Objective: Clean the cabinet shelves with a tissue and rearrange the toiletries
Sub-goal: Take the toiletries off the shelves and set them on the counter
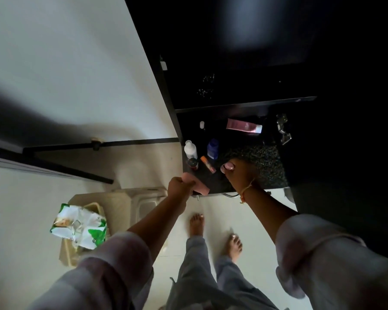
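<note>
My left hand [180, 187] grips a pale pink tube [198, 185] at the front left corner of the dark speckled cabinet shelf [262, 162]. My right hand [235, 173] rests on that shelf with its fingers curled under; whether it holds anything is hidden. Next to it on the shelf stand a white bottle [190, 149], a blue bottle [212, 148] and a small dark jar with red [192, 164]. An orange and pink stick [207, 164] lies beside them. Farther in lie a pink tube with a white cap [244, 127] and a small white item [202, 124].
A green and white tissue pack [78, 227] lies on a beige stool [121, 204] at the left. Metal hinges [283, 129] sit on the cabinet's right side, and a dark upper shelf [244, 104] is above. My bare feet [213, 233] stand on the white floor.
</note>
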The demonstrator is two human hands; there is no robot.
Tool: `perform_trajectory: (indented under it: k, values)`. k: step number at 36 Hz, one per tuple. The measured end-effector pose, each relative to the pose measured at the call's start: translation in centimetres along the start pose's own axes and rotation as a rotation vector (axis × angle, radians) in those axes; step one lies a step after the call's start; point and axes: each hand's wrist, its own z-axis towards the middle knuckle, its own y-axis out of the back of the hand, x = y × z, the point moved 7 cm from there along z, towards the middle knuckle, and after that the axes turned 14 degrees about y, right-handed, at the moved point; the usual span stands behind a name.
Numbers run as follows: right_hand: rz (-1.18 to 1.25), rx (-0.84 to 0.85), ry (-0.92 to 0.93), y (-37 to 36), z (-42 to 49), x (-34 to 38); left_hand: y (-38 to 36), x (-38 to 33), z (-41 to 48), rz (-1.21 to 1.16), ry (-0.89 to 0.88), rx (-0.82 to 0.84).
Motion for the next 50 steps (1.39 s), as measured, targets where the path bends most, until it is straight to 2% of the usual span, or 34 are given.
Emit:
perform_trajectory:
  k: [12,25,42,50]
  values:
    - [-0.037,0.055,0.019,-2.4,2.2,0.1,-0.7,0.4,3.4,-0.263,0.113,0.014]
    - [-0.036,0.052,0.019,-3.0,3.4,-0.3,-1.6,0.0,4.0,-0.201,0.081,-0.009]
    - [0.088,0.155,0.015,-2.9,2.6,-0.7,-1.7,-0.3,2.3,-0.086,0.087,-0.075]
    - [0.091,0.151,0.004,-2.3,1.8,-0.7,-1.4,-0.2,1.7,-0.052,0.024,-0.125]
